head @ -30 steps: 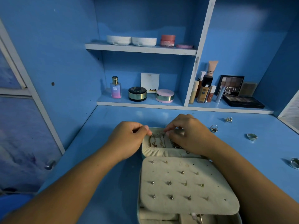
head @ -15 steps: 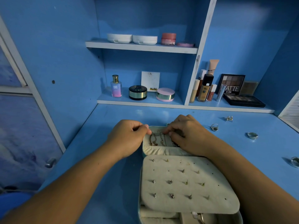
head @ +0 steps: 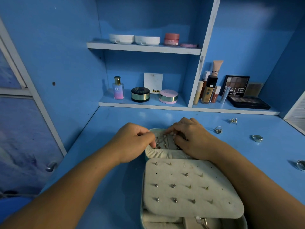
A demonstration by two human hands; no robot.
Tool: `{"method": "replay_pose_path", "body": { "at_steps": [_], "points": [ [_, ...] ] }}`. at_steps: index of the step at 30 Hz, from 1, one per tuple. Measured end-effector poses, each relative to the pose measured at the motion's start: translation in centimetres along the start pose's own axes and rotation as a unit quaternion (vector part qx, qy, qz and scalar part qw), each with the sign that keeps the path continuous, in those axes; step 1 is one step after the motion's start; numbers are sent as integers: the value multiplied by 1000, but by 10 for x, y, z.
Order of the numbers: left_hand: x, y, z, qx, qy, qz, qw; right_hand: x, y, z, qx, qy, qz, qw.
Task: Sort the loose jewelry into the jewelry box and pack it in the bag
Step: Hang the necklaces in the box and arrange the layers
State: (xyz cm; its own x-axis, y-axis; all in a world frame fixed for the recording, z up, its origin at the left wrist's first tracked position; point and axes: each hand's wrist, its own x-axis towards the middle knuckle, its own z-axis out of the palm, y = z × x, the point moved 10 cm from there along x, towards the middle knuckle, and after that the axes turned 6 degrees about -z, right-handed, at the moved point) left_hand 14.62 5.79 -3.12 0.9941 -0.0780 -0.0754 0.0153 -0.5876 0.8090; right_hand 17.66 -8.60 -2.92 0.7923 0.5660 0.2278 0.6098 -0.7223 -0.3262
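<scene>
Jewelry box (head: 142, 195): lying open on the blue desk (head: 115, 123), its cream earring panel (head: 189, 189) carrying rows of studs, its far compartment holding tangled chains (head: 162, 142).
Left hand (head: 133, 142): curling its fingers, pinching the chains.
Right hand (head: 196, 138): pinching the chains too.
Change: left fingers are dipping lower into the compartment than half a second ago.

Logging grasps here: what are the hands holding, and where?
Left hand and right hand each pinch the chain, one on each side, over the jewelry box.
</scene>
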Motion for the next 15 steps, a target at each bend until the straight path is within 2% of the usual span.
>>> {"method": "replay_pose_path", "body": {
  "at_steps": [5, 15],
  "points": [
    [-7, 11, 11, 10, -63, 43, 997, 1, 0, 5, -10, -21, 0, 1000],
    [-9, 18, 14, -19, -90, 83, 992, -3, -7, 2, 39, -23, -17, 999]
  ]
}}
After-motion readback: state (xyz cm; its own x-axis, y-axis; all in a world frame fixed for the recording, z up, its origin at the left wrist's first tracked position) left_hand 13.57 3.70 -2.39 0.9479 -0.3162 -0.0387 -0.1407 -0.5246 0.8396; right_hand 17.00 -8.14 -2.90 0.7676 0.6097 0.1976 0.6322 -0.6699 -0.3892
